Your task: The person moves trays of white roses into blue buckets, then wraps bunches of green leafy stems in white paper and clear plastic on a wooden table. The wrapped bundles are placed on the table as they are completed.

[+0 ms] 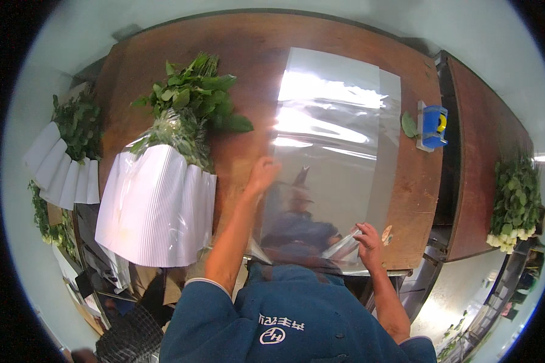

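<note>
A stack of clear, shiny plastic film sheets (pixel 330 175) lies flat on the brown wooden table, its near end at my body. My right hand (pixel 369 242) pinches the film near its lower right corner, where the sheet is lifted and creased. At the film's left edge is my left hand (pixel 263 173), smeared by motion, so its fingers cannot be read. Left of that hand lies a bouquet wrapped in white corrugated paper (pixel 148 206) and clear film, its green leafy stems (pixel 191 97) pointing to the far side. The flower heads are hidden by the paper.
A blue tape dispenser (pixel 433 127) with yellow tape stands at the table's right side, beside a loose green leaf (pixel 409 124). More paper-wrapped bunches (pixel 63 166) are at the far left. White roses (pixel 510 239) with green leaves lie on another brown surface at right.
</note>
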The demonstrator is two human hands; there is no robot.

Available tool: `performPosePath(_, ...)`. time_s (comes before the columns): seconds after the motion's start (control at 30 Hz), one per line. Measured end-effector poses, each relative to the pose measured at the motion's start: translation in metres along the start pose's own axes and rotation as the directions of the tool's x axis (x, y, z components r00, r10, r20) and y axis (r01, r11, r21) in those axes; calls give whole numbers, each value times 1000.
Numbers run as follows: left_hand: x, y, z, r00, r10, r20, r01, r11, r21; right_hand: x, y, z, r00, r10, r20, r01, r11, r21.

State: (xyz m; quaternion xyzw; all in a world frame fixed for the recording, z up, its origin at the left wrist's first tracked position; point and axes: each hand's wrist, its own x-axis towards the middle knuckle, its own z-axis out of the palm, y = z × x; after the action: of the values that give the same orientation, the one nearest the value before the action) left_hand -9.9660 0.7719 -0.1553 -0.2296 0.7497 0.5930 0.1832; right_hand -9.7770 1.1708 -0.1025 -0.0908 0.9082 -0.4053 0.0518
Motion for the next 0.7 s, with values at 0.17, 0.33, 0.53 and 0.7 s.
performPosePath(0.17, -107, -75, -6, 998, -21, 57, 31, 983, -179, -2, 2, 6, 998, 26, -49, -22, 997, 80)
performPosePath(0.33, -154, -125, -12, 984, -124, 125, 140, 983, -123, -8, -2, 14, 998, 19, -64, -16, 998, 56)
performPosePath(0.53, -153, -145, -17, 992, 58, 110, -32, 973, -226, -25, -15, 26, 996, 51, -72, -52, 998, -18)
performPosePath(0.7, -155, -156, -14, 992, 97, 79, -93, 994, -53, -37, -19, 28, 998, 56, -22, -58, 994, -97)
